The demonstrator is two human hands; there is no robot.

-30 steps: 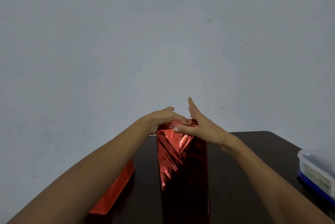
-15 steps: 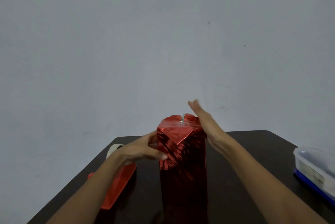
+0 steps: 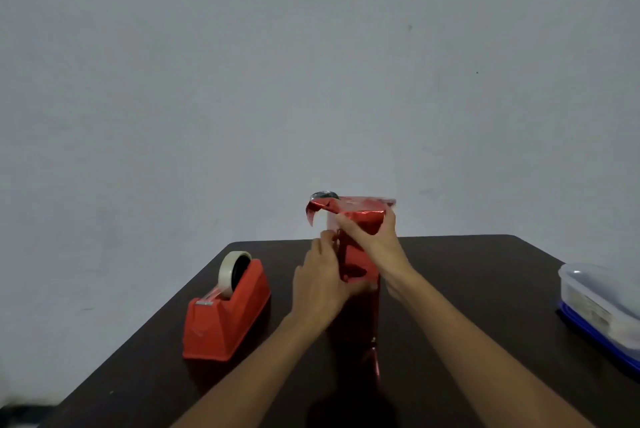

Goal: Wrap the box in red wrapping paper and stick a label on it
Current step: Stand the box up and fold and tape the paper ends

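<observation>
Your dark table (image 3: 467,275) stands against a grey wall (image 3: 311,81), with a tape dispenser (image 3: 227,313) left and a plastic container (image 3: 599,303) right. The red-wrapped box (image 3: 358,254) stands upright at centre. Your right hand (image 3: 377,240) grips its top. Your left hand (image 3: 320,282) touches its left edge; whether it pinches, I cannot tell.

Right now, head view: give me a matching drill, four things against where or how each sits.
Things:
1. dispenser
2. box
3. tub
4. paper flap

Places:
a. far right on the table, blue bottom
b. upright, gripped by left hand and right hand
c. left of the hands, tape roll in it
d. curling off the box's top left corner

Pairs: 1-c; 2-b; 3-a; 4-d
</observation>
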